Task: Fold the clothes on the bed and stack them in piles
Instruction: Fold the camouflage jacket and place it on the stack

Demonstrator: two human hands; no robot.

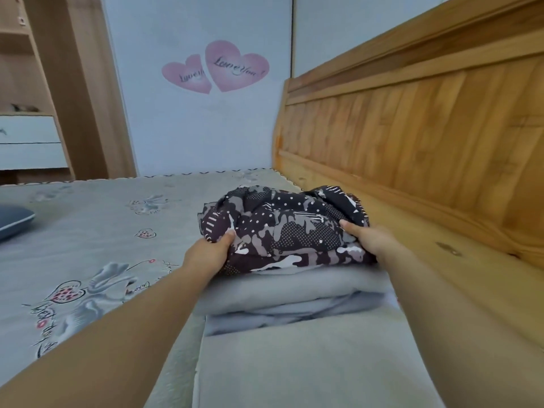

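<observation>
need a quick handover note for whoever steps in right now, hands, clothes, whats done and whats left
Left hand and right hand each grip a side of the dark patterned garment.
It sits bundled on top of the folded grey clothes, stacked on the bed beside the wooden headboard.
Done: the grey pieces are folded and piled.
Left: probably let go and tidy the top piece. No other loose clothes are in view.

Dark dotted camouflage garment [282, 228]; grey, perhaps plain, folded clothes [294, 290].

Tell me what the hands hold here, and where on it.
Both grip the dark patterned garment: left hand at its left edge, right hand at its right edge, atop the grey folded pile.
</observation>
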